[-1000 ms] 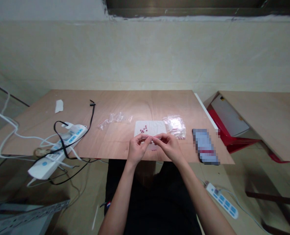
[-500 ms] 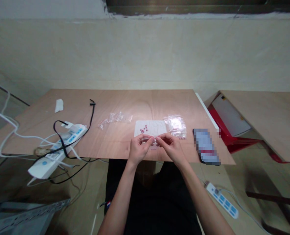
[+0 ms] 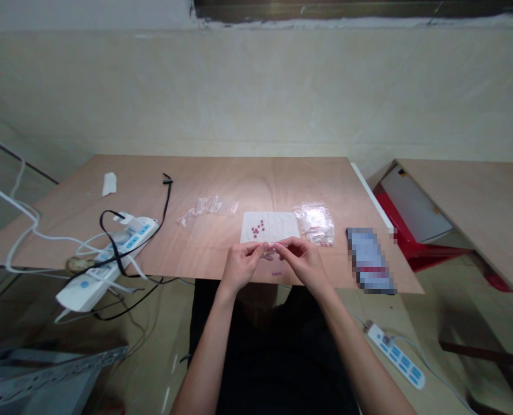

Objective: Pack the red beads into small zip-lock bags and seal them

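Note:
My left hand and my right hand meet near the table's front edge, fingers pinched. Between their fingertips is a small clear plastic bag; its contents are too small to make out. Just beyond the hands lies a white sheet, with several small dark-red beads on its left part. A short row of tiny purple pieces rests on the wood below my fingers. To the right of the sheet sits a pile of clear zip bags. More clear bags, some filled, lie to the left.
A phone lies on the table at the right. At the left edge is a white power strip with tangled cables, and a white paper scrap behind it. Another power strip is on the floor.
My fingertips have come closer together around the clear bag. The purple pieces below them show more plainly now. The whole view has shifted slightly.

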Available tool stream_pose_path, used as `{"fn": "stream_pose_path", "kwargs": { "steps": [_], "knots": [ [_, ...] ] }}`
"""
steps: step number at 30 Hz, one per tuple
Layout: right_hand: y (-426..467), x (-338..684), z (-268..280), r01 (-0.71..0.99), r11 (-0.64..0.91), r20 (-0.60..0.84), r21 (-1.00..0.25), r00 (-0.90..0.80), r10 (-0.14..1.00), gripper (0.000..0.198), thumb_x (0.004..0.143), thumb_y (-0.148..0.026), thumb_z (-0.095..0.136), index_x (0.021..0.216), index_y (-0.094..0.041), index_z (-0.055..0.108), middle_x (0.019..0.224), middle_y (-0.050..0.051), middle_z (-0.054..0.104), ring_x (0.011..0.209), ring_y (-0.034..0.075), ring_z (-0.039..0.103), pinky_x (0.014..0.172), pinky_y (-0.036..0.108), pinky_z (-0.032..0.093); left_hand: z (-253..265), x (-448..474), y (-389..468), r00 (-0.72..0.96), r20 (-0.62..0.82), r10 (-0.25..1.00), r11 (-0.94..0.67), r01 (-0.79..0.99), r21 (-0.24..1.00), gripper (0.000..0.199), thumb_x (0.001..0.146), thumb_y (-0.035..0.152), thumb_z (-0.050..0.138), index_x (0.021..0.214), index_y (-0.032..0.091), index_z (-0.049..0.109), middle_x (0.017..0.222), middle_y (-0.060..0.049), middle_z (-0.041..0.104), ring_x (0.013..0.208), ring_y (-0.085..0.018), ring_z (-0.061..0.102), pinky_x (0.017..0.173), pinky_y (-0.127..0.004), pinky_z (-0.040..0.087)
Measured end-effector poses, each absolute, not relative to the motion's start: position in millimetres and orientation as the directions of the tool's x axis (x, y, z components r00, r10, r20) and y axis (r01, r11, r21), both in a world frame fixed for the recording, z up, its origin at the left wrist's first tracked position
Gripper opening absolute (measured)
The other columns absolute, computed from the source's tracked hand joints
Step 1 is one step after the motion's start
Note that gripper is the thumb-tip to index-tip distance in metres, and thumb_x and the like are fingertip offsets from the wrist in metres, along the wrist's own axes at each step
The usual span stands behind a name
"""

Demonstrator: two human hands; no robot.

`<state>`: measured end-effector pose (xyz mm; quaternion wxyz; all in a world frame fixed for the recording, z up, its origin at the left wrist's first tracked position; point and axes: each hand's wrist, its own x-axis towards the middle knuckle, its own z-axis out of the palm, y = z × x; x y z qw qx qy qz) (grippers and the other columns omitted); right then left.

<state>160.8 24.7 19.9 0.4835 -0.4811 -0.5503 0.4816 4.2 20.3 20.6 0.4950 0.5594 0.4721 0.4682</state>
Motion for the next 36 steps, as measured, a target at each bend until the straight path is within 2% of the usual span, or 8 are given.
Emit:
{"fn": "stream_pose_path", "kwargs": {
  "steps": [6,9,12,15,19,25,31,36],
  "knots": [
    [28.7,171.3,32.1,0.102,0.107,0.111,-0.989,0.033,0.993,0.032,0.073,-0.048,0.072,0.070,-0.017,0.069,0.060,0.002,0.065,0.054,0.014,0.059,0.053,0.026,0.048,22.7,-9.5,26.8,0.181,0.015,0.983,-0.032,0.093,0.995,0.054,0.088,0.060,0.050,0.087,0.012,0.076,0.085,-0.012,0.078,0.079,-0.023,0.074,0.083,-0.037,0.058],
    [46.4,199.9,42.8,0.201,0.069,0.105,-0.977,0.175,0.979,0.035,0.076,-0.050,0.067,0.079,-0.016,0.072,0.063,0.002,0.065,0.049,0.012,0.055,0.049,0.024,0.043,17.9,-42.8,44.3,-0.100,0.055,0.993,-0.030,0.237,0.971,0.061,0.094,0.058,0.037,0.097,0.009,0.073,0.094,-0.015,0.077,0.087,-0.024,0.073,0.084,-0.037,0.056],
    [77.3,230.7,49.9,0.520,-0.012,0.153,-0.854,0.273,0.950,0.042,0.085,-0.052,0.055,0.078,-0.014,0.072,0.062,0.004,0.064,0.046,0.014,0.055,0.053,0.027,0.044,10.1,-84.2,70.0,-0.473,0.173,0.864,0.168,0.595,0.786,0.043,0.092,0.040,0.047,0.118,0.011,0.066,0.107,-0.016,0.075,0.099,-0.026,0.070,0.092,-0.039,0.051],
    [105.9,246.3,50.5,0.795,-0.143,0.138,-0.589,0.273,0.952,0.043,0.091,-0.045,0.049,0.093,-0.009,0.073,0.077,0.014,0.071,0.072,0.025,0.068,0.075,0.036,0.048,4.0,-114.6,93.0,-0.581,0.132,0.803,0.449,0.736,0.507,0.055,0.089,0.039,0.054,0.136,0.010,0.052,0.110,-0.021,0.072,0.108,-0.036,0.066,0.090,-0.045,0.050],
    [117.5,245.4,40.1,0.862,-0.171,0.238,-0.477,0.314,0.919,0.064,0.090,-0.050,0.049,0.133,-0.003,0.055,0.118,0.029,0.062,0.109,0.039,0.059,0.088,0.049,0.045,-0.1,-128.4,108.2,-0.551,0.070,0.832,0.493,0.791,0.363,0.046,0.086,0.035,0.057,0.125,0.011,0.059,0.111,-0.022,0.070,0.105,-0.037,0.066,0.084,-0.043,0.051],
    [99.1,235.5,22.5,0.859,0.069,0.393,-0.507,0.159,0.906,0.056,0.090,-0.044,0.045,0.121,-0.001,0.063,0.113,0.026,0.062,0.105,0.033,0.059,0.093,0.047,0.045,7.4,-133.4,100.1,-0.541,0.117,0.833,0.470,0.802,0.369,0.024,0.089,0.027,0.051,0.105,0.016,0.065,0.096,-0.016,0.073,0.094,-0.031,0.068,0.081,-0.038,0.050],
    [64.4,190.9,55.0,0.567,0.318,0.369,-0.760,-0.027,0.929,0.029,0.091,-0.038,0.050,0.096,-0.018,0.071,0.098,0.010,0.073,0.081,0.020,0.067,0.073,0.034,0.053,43.4,-109.0,55.4,-0.170,0.510,0.843,-0.083,0.896,0.436,0.018,0.090,0.033,0.053,0.090,0.019,0.065,0.077,-0.005,0.068,0.069,-0.019,0.063,0.071,-0.029,0.049],
    [47.1,148.0,76.5,0.309,0.300,0.218,-0.902,-0.275,0.937,0.026,0.087,-0.039,0.062,0.100,-0.018,0.070,0.090,0.006,0.075,0.081,0.017,0.070,0.071,0.030,0.055,62.1,-46.4,20.7,0.196,0.523,0.829,-0.484,0.718,0.499,0.013,0.088,0.024,0.055,0.093,0.018,0.066,0.085,-0.003,0.072,0.070,-0.013,0.065,0.070,-0.024,0.051]
  ]
}}
